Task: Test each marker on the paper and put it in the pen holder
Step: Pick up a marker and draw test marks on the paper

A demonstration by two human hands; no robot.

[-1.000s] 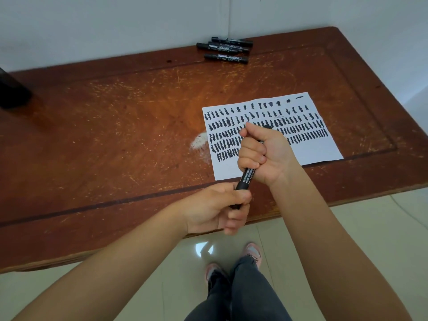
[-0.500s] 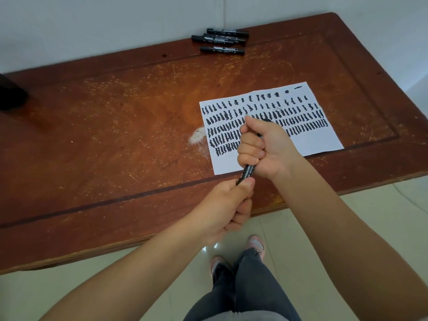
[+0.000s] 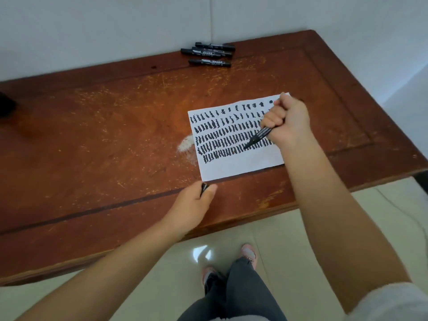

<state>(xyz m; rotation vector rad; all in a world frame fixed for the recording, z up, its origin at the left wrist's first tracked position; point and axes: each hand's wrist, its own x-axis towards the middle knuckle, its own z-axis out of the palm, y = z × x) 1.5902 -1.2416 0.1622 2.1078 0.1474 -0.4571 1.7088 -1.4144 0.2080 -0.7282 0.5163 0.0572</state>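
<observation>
My right hand (image 3: 287,121) grips an uncapped black marker (image 3: 258,136) in a fist, its tip pointing down-left over the white paper (image 3: 240,166). The paper lies on the wooden table (image 3: 115,135) and is covered with rows of black test strokes. My left hand (image 3: 192,205) holds the marker's black cap (image 3: 203,188) just below the paper's near left corner. Several more black markers (image 3: 209,54) lie at the table's far edge by the wall. A dark object (image 3: 5,104) at the far left edge may be the pen holder; only a sliver shows.
A white scuffed patch (image 3: 185,145) marks the tabletop left of the paper. The table's near edge runs above the tiled floor (image 3: 289,246), where my legs and shoes (image 3: 249,252) are visible. A pale wall stands behind the table.
The hands have pulled apart: the cap came off and stayed in my left hand, while my right hand carried the uncapped marker up over the paper.
</observation>
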